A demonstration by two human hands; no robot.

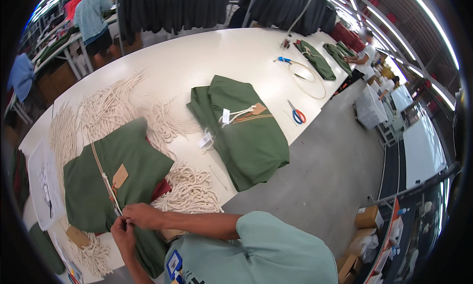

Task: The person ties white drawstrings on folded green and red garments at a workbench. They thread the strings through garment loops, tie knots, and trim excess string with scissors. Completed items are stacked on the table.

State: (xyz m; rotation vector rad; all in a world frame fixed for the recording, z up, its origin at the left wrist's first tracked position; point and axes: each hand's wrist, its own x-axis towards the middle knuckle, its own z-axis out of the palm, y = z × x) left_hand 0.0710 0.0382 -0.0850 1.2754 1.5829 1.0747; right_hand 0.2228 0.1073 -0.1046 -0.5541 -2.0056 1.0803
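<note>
At the left of the table [221, 52], a folded green garment [111, 160] lies partly on loose bunches of cream cords [106, 104], with a white cord [107, 183] and a brown tag [120, 176] on its upper face. At its lower edge the left hand [123, 236] and the right hand [144, 216] meet, fingers curled, fingertips pinching together at the white cord's lower end; the small part between them is hidden. Just left of the garment, a white plastic bin [58, 197] holds small white pieces and a dark, slim item, too small to tell. To the right, apart from the first, lies a second green garment [253, 146] with white and brown cords and tags. Farther right, scissors [298, 115] with red and blue handles rest near the table's edge. Beyond, a whitish bin [370, 106] stands well apart, its contents unclear, and cardboard boxes [368, 217] sit at lower right.
</note>
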